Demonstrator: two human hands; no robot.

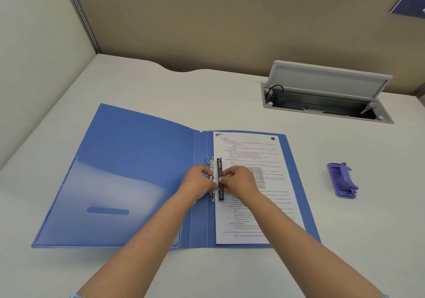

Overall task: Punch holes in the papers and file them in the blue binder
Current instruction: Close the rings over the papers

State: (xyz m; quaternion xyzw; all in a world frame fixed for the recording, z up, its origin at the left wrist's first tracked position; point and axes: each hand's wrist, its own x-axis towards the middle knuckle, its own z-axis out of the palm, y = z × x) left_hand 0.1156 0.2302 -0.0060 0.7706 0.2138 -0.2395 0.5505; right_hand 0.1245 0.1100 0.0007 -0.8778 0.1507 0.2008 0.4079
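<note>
The binder [138, 159] looks like smooth blue plastic with a soft sheen, its inner pocket [110, 205] clear and glossy. Rings [208, 161] are shiny metal; the clamp bar [220, 171] is matt black plastic. Paper [253, 155] is matt white. The punch [342, 180] is purple plastic. The surface [230, 95] is smooth, matt off-white.

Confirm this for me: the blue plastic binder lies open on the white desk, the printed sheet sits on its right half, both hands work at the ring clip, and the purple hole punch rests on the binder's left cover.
One detail is off. In the head view the purple hole punch rests on the bare white desk, to the right of the blue plastic binder, not on its left cover. The rest holds: the printed sheet lies on the right half, and the left hand and right hand work at the ring clip.
</note>
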